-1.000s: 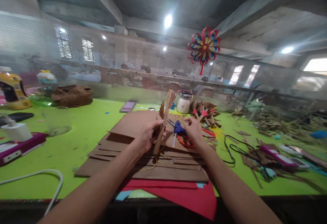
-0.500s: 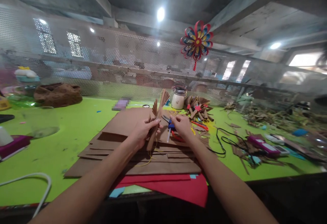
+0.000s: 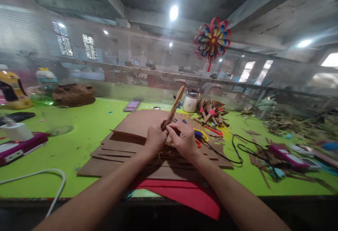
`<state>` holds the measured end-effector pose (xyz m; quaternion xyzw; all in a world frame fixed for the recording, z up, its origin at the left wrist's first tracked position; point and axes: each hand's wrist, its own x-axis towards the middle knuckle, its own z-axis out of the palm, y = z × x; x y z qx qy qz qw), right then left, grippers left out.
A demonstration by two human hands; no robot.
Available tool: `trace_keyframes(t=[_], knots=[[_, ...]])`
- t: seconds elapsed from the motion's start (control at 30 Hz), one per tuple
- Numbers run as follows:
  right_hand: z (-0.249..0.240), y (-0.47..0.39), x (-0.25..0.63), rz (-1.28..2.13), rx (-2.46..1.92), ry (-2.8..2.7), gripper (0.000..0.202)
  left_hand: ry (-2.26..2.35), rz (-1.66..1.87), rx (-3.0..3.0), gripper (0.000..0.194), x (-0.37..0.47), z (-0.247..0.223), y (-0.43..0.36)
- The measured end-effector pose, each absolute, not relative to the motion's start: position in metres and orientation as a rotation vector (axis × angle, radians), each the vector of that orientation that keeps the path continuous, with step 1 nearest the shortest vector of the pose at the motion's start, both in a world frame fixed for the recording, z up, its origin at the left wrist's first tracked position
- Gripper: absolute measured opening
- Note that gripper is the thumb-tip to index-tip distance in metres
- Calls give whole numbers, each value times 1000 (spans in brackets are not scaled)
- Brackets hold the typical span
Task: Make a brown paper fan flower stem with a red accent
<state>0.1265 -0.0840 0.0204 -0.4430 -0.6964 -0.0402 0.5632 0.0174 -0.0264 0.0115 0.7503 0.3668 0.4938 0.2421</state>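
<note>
My left hand (image 3: pixel 155 138) is closed around a pleated strip of brown paper (image 3: pixel 175 106), which slants up and to the right above the stack. Against its lower end, my right hand (image 3: pixel 182 139) has its thumb and finger pinched together; what is between them is too small to make out. Thin yellow thread (image 3: pixel 159 159) hangs below the hands. Under both lies a stack of brown paper sheets (image 3: pixel 129 122). Just right of my right hand are blue, yellow and orange-red handles (image 3: pixel 199 135), partly hidden by the hand.
Finished pleated brown paper pieces with red stars (image 3: pixel 212 113) stand by a cream jar (image 3: pixel 190 101). A black cord (image 3: pixel 237 148) runs right towards a purple power strip (image 3: pixel 285 157) and paper scraps. Red sheets (image 3: pixel 182 192) jut over the front edge. A clear cup (image 3: pixel 58 120) stands left.
The fanned paper is now turned edge-on and tilts right. My right hand has come in against its lower end, away from the scissors seen near its fingers. The view has shifted left.
</note>
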Motion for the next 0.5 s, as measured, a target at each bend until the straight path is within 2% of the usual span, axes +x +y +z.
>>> trace_keyframes(t=[0.23, 0.5], knots=[[14, -82, 117, -47, -1150, -1465, 21, 1070, 1344, 2245, 31, 18, 11, -36], [13, -84, 113, 2, -1109, -1371, 14, 1174, 1298, 2294, 25, 18, 15, -42]])
